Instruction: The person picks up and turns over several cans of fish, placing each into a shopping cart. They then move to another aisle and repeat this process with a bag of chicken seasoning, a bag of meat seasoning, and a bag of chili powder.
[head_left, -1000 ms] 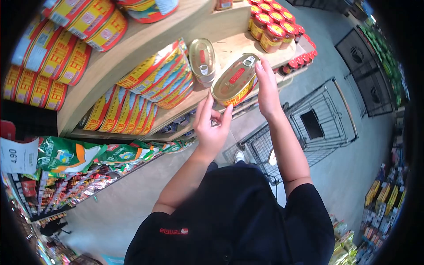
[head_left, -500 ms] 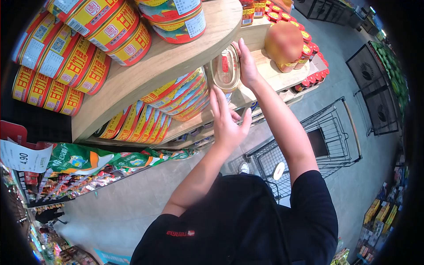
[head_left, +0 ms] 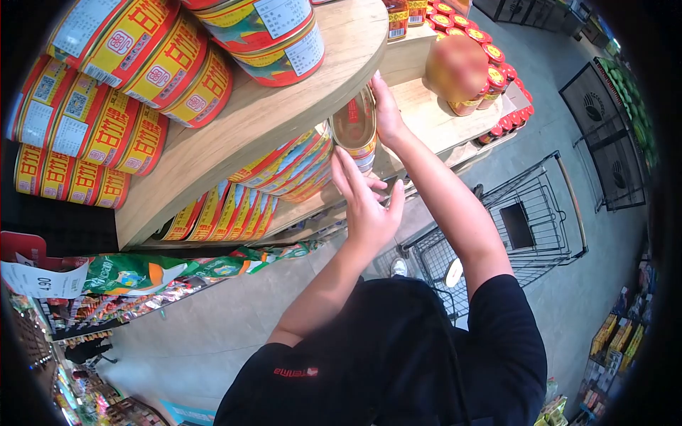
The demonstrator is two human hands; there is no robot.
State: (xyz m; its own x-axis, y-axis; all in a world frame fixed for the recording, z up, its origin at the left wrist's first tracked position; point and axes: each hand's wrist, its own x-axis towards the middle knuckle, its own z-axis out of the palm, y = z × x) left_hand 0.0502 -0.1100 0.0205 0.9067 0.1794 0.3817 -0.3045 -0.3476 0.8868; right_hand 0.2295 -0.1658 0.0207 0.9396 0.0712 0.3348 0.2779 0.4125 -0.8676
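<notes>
Oval tin (head_left: 354,126) is located near the centre of the view, tilted up on its edge with the gold lid facing us, directly under the rim of the upper shelf board (head_left: 234,121). Proceeding from the left, we note a white price tag (head_left: 44,280) at the edge of the view, with green packets (head_left: 135,270) lying in a row just beside it on a low rack. Above these, yellow and red cans (head_left: 106,99) are stacked on their sides, and round tins (head_left: 273,32) stand on top of the upper shelf board. Beneath that board, a stack of flat tins (head_left: 291,167) lies just to the left of the oval tin; we cannot tell whether the two touch. Our left hand (head_left: 366,209) is raised below the oval tin, palm open and fingers spread, and it grips nothing. Our right hand (head_left: 388,106) is clamped on the right edge of the oval tin, fingers reaching up along its rim. Further right, the lower shelf board (head_left: 433,117) shows bare wood, and red-lidded jars (head_left: 497,60) are grouped at its far end. A wire shopping cart (head_left: 529,227) stands on the grey floor to the right of our right arm, well apart from the shelf.
</notes>
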